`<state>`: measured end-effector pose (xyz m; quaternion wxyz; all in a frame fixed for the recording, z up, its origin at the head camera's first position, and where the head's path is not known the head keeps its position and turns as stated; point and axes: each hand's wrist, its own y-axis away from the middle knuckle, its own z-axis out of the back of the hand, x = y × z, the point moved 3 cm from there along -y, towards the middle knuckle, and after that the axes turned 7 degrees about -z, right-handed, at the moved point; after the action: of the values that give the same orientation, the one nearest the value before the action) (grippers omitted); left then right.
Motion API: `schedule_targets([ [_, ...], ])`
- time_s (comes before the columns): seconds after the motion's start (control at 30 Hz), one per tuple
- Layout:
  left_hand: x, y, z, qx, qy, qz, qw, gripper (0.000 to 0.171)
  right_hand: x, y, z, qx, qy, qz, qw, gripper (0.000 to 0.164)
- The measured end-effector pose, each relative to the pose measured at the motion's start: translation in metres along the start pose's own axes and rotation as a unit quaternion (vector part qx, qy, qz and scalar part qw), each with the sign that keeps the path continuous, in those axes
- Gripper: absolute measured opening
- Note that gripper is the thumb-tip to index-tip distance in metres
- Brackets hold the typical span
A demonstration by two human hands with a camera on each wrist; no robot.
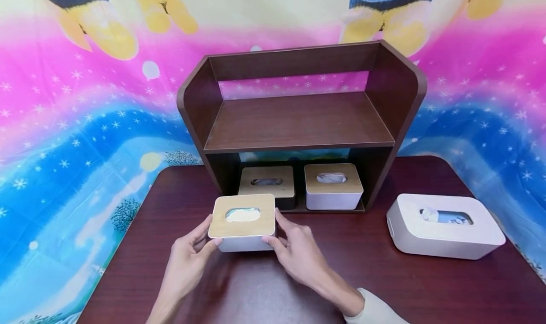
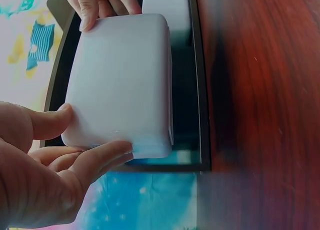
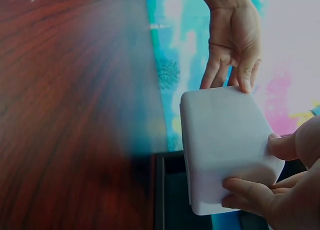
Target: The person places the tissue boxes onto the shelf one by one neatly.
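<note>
A white tissue box (image 1: 241, 228) with a light wood-coloured lid is held up off the tabletop, in front of the shelf's lower left part. My left hand (image 1: 185, 264) grips its left end, the thumb at the front face. At the opposite end my right hand (image 1: 300, 255) holds it, thumb also at the front. The left wrist view shows the smooth white face of the tissue box (image 2: 117, 79) between both hands. Part of a dark tissue box (image 1: 283, 187) with a wooden lid, standing in the lower shelf, is hidden behind the held one.
The dark brown two-tier shelf (image 1: 298, 120) stands at the back of the reddish-brown table (image 1: 367, 262). Right of the dark box, a white wood-lidded tissue box (image 1: 334, 199) sits in the lower tier. A longer white tissue box (image 1: 445, 236) stands at the table's right.
</note>
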<state>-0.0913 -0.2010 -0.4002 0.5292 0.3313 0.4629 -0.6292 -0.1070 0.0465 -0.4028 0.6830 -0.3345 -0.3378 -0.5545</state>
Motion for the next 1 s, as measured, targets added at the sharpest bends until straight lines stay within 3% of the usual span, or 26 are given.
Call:
schedule_targets([
  [0.3, -0.014, -0.013, -0.021, 0.013, 0.025, -0.008, 0.9996, 0.063, -0.006, 0.003, 0.029, -0.035, -0.045, -0.015, 0.998, 0.072],
  [0.57, -0.02, -0.022, -0.032, 0.015, 0.045, -0.005, 0.9988, 0.063, -0.01, 0.002, 0.048, -0.036, -0.035, -0.019, 0.999, 0.073],
  [0.73, -0.025, -0.029, -0.034, 0.013, 0.05, 0.004, 0.9986, 0.062, -0.008, -0.001, 0.059, -0.046, -0.018, 0.001, 0.999, 0.071],
  [1.0, -0.041, -0.039, -0.029, 0.019, 0.053, -0.014, 0.9983, 0.063, 0.005, -0.006, 0.073, -0.064, 0.005, 0.045, 0.997, 0.071],
])
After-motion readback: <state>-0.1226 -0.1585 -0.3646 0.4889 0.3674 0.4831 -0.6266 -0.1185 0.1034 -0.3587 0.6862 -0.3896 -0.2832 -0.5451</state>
